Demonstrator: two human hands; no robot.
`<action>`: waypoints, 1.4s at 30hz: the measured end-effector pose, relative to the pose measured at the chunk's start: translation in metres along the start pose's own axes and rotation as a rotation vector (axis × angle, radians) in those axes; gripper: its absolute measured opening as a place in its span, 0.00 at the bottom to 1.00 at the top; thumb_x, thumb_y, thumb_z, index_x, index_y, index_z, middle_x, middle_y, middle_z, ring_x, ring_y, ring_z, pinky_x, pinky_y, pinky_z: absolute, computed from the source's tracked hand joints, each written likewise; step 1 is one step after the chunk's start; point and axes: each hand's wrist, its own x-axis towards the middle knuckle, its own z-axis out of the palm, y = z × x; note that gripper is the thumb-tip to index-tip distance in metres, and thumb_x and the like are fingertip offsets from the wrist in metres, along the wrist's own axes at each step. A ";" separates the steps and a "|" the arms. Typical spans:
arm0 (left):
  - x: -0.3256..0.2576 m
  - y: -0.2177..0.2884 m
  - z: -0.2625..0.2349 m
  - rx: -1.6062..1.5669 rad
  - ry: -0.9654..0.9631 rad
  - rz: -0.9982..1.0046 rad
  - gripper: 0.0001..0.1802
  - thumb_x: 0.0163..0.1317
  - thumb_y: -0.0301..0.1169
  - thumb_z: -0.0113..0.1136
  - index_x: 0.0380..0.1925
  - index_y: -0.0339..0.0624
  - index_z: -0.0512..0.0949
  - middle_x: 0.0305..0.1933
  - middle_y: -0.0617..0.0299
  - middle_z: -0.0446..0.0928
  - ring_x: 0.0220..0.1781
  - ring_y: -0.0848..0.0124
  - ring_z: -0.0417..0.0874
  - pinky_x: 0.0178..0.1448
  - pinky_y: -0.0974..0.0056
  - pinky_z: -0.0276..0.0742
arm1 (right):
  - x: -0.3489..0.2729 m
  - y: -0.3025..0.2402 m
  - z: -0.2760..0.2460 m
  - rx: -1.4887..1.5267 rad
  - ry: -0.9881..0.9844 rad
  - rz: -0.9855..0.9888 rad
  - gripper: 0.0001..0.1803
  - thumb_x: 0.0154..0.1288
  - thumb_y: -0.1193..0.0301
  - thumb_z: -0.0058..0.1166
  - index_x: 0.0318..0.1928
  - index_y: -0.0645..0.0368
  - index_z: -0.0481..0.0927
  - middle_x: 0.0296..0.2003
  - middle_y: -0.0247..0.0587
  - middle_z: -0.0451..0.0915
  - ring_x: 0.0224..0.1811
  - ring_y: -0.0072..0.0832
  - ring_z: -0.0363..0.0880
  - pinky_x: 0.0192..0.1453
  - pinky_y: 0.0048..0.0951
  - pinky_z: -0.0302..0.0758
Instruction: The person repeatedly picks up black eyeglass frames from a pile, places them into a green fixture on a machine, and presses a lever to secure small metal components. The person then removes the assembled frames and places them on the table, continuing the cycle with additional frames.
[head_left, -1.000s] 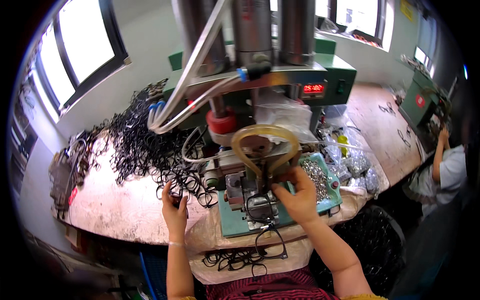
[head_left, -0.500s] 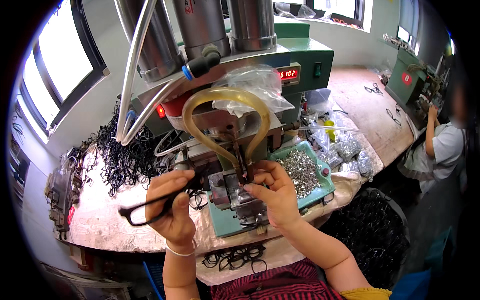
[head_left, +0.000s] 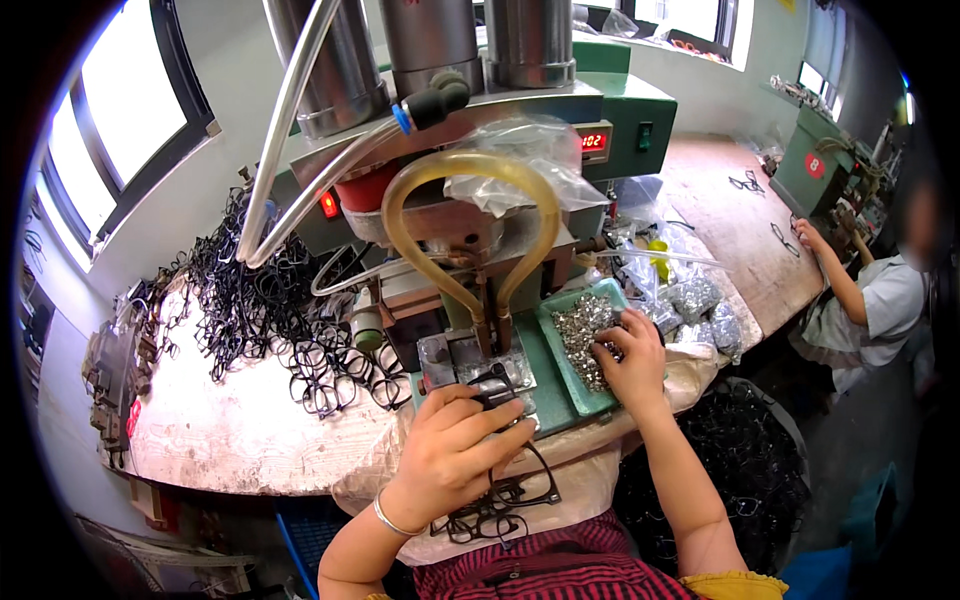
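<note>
Two hands busy, each on its own job. Your left hand (head_left: 455, 450) is clenched over a black eyeglass frame (head_left: 492, 384), pressing it onto the metal fixture (head_left: 470, 362) at the near front of the green press machine (head_left: 560, 120), right under the yellowish tube loop (head_left: 470, 200). Your right hand (head_left: 632, 352) is off to the right, fingers curled down into the green tray (head_left: 560, 375) of small silver metal parts (head_left: 585, 325); can't tell if it has pinched one yet or is just picking thru the heap.

Step in hand, as I read it: frame is seated on the fixture, and you're fetching a small part to go w/ it. Loading stage, not pressing stage.

Next move calls for: one part only, pinched at the fingertips, carried left to the fixture w/o dragging others out of the tray. Keep the left hand's grip steady so the frame doesn't shift off its seat, and mind that your fingers sit close under the press head.

Other bits: more black frames (head_left: 490, 510) lie in your lap, near edge. A big tangle of black frames (head_left: 260, 310) is spread on the desk (head_left: 240, 440) to the left. Bagged parts (head_left: 695, 300) lie right of the tray. Another person (head_left: 880, 300) works at a far-right machine, well apart.
</note>
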 end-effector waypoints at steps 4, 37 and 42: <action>0.002 0.000 -0.004 -0.039 -0.019 -0.031 0.18 0.46 0.30 0.75 0.41 0.47 0.86 0.46 0.61 0.86 0.37 0.63 0.82 0.53 0.55 0.78 | 0.012 -0.029 0.006 0.118 0.016 -0.215 0.09 0.52 0.72 0.66 0.36 0.56 0.84 0.52 0.49 0.79 0.63 0.50 0.74 0.65 0.46 0.70; -0.175 -0.116 -0.020 -0.509 0.591 -0.919 0.14 0.79 0.33 0.45 0.49 0.34 0.76 0.31 0.61 0.80 0.34 0.72 0.82 0.43 0.68 0.76 | -0.050 -0.018 -0.050 0.660 0.140 0.478 0.07 0.60 0.79 0.64 0.40 0.63 0.87 0.38 0.39 0.86 0.42 0.26 0.84 0.49 0.25 0.77; -0.149 -0.168 -0.018 -0.566 0.772 -1.145 0.17 0.79 0.38 0.46 0.58 0.42 0.75 0.23 0.72 0.67 0.23 0.84 0.67 0.24 0.74 0.61 | 0.002 -0.088 -0.049 0.718 -0.020 0.095 0.07 0.57 0.82 0.63 0.37 0.64 0.86 0.35 0.39 0.85 0.40 0.28 0.83 0.46 0.26 0.77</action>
